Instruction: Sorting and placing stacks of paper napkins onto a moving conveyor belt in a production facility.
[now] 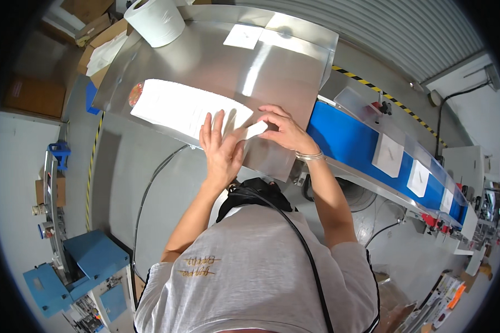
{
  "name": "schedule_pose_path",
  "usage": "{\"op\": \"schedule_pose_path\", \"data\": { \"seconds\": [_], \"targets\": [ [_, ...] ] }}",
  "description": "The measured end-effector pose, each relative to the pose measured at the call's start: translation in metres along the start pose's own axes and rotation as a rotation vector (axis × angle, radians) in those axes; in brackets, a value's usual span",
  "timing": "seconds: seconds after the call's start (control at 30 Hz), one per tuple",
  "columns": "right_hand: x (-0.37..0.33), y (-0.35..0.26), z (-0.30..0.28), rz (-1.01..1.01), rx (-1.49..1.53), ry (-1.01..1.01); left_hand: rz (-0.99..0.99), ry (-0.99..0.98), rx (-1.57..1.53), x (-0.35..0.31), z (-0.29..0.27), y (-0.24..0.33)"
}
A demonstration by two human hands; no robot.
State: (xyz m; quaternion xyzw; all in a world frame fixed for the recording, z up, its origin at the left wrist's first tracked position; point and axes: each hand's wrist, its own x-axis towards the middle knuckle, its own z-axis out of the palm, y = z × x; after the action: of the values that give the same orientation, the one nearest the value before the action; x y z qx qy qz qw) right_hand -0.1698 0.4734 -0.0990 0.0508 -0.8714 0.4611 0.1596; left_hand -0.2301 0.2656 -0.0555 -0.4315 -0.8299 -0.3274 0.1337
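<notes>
Just above the frame's centre, the right hand (286, 132) pinches a small, flat white papery piece (255, 130) while the left hand (223, 155) spreads its fingers over the long row of thin white sheets (175, 106), and that piece looks light, soft, easily creased, best gripped by its edges.

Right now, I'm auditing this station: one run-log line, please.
left hand: at white stack | right hand: at small white piece | blue belt: white packets on top
</notes>
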Motion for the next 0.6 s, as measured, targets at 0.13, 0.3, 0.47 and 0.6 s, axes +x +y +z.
{"op": "schedule_pose_path", "data": {
  "seconds": [0.13,0.3,0.47,0.6],
  "targets": [
    [-0.035,0.014,-0.015,0.466,0.394,0.251,-0.053,0.048,0.047,-0.001,-0.001,-0.014],
    [-0.117,0.059,-0.090,0.883,-0.185,0.711,-0.024,0.065,0.029,-0.001,0.002,-0.016],
    [-0.143,0.062,-0.107,0.804,-1.170,0.683,-0.017,0.064,0.025,-0.001,0.000,-0.014],
    [-0.064,0.007,-0.066,0.289,-0.535,0.397,-0.028,0.082,-0.024,0.000,0.000,-0.013]
  ]
}}
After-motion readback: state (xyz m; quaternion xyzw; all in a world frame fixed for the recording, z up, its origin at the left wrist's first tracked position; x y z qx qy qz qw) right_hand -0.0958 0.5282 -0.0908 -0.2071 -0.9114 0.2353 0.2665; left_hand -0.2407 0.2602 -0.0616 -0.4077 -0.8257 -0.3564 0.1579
